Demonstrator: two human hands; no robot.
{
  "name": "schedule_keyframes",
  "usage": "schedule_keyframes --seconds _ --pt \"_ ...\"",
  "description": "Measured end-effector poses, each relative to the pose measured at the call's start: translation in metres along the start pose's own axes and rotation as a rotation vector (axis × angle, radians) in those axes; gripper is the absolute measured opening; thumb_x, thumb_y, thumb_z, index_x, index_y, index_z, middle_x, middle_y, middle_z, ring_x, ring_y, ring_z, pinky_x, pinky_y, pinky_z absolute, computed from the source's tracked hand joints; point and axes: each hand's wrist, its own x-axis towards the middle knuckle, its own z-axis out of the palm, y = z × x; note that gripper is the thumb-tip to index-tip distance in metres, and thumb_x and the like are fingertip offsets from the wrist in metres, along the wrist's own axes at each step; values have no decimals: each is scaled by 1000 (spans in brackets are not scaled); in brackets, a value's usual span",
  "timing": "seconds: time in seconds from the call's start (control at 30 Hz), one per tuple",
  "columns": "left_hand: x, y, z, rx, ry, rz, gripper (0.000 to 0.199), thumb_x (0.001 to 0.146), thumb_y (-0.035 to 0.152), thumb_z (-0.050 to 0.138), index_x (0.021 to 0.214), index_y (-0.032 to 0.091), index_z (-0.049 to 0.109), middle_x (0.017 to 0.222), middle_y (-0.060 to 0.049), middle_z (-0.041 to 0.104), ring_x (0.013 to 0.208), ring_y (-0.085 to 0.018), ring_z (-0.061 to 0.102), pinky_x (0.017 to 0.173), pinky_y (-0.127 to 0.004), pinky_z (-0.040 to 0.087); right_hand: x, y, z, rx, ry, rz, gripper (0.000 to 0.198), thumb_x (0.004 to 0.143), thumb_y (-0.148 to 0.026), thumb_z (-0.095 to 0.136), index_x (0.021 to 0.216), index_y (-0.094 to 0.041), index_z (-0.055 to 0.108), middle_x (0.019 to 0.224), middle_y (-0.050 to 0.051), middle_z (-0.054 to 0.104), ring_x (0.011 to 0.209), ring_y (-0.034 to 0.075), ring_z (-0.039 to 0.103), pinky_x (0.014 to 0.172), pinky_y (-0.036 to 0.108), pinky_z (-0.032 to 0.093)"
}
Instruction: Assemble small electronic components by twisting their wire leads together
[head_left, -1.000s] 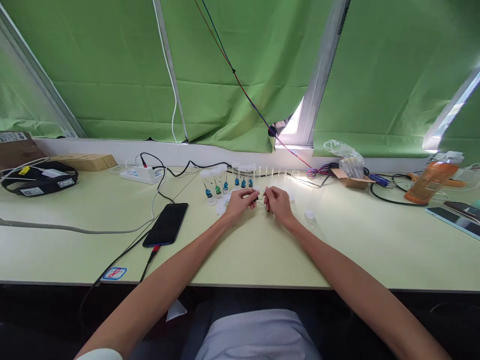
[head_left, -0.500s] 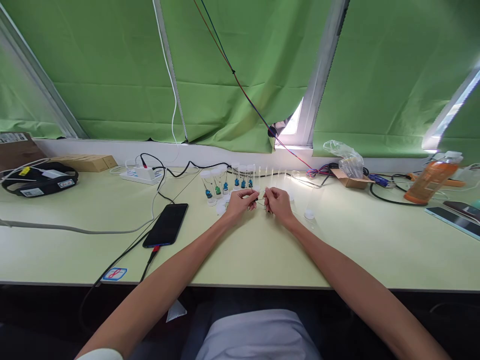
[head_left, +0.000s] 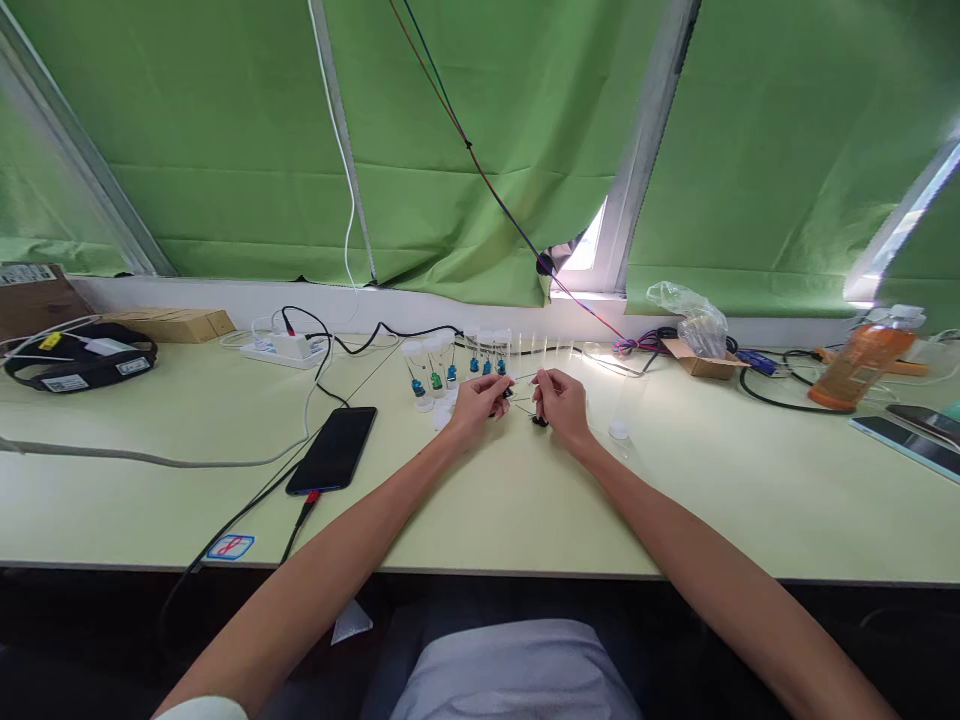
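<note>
My left hand [head_left: 477, 408] is closed in a pinch on a small black-hubbed needle [head_left: 508, 393], whose thin shaft points toward the right hand. My right hand [head_left: 561, 405] is closed too, thumb and fingertips pressed together; what they hold is too thin to make out. Another small black piece [head_left: 539, 421] shows just under the right fingers. Beyond the left hand, several clear tubes stand upright, holding needles with blue hubs [head_left: 418, 387] and a green hub [head_left: 436, 380]. White caps [head_left: 444, 412] lie beside the left hand, partly hidden.
A black phone [head_left: 331, 450] with a plugged cable lies to the left. Behind it is a white power strip [head_left: 283, 350]. On the right are a small carton [head_left: 702, 361] with a plastic bag, an orange bottle [head_left: 864, 362], and a clear tube with a white cap [head_left: 619, 429].
My hands have drawn slightly apart, widening the gap between their fingertips. The black piece under the right hand shows more plainly. The tubes have stayed put.
</note>
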Motion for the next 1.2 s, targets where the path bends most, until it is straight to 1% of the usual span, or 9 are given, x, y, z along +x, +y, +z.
schedule_keyframes --seconds 0.13,0.23,0.37,0.57,0.7,0.8,0.9,1.03,1.2 --pt "0 -1 1 101 31 71 33 72 47 74 77 15 67 60 -2 59 46 -9 50 45 -24 35 -1 -1 0 -153 26 -28 38 88 -50 50 68 -19 59 55 -2 55 41 10 47 48 25 39" --pt "-1 -1 2 148 48 112 32 73 46 72 78 15 65 66 -2 61 46 -8 50 44 -24 37 -2 1 2 -277 -8 -76 36 88 -44 51 65 -19 60 54 -1 57 48 11 48 54 25 39" --pt "1 -5 2 177 97 144 29 74 43 71 79 16 59 70 -1 60 46 -9 53 42 -24 37 -2 5 5 -417 -115 -154 34 88 -36 51 61 -18 61 53 -1 56 53 12 46 59 26 36" --pt "3 -8 0 250 148 156 19 78 34 62 75 17 54 74 -2 62 45 -9 54 42 -23 39 -4 11 4 -536 -318 -190 27 86 -29 55 66 -18 67 55 -2 56 54 10 41 56 24 30" --pt "1 -5 2 319 181 163 14 78 31 58 79 18 54 79 -3 63 49 -9 56 44 -23 41 -5 11 4 -618 -391 -177 25 87 -29 56 69 -18 70 55 -2 55 52 10 37 54 24 28" --pt "0 -4 2 360 206 160 14 78 31 59 83 19 54 80 -3 65 50 -10 57 46 -23 42 -6 9 4 -671 -420 -171 25 87 -29 56 71 -18 71 55 -1 56 53 11 37 54 24 28" --pt "0 -4 2 381 214 164 15 78 31 60 82 19 53 80 -3 65 50 -10 58 46 -23 43 -6 8 4 -718 -440 -162 24 87 -28 56 72 -18 71 57 0 57 54 11 40 54 24 28" --pt "0 -5 2 384 187 175 17 79 34 60 80 18 53 79 -3 64 51 -10 59 46 -24 44 -6 7 3 -763 -468 -134 21 86 -28 57 72 -19 71 60 1 59 55 12 43 55 24 30" --pt "-2 -5 2 394 168 174 18 80 35 61 80 18 54 82 -3 63 53 -11 61 47 -24 46 -7 5 3 -776 -504 -76 13 81 -26 61 72 -19 68 69 1 65 62 13 51 55 24 32"
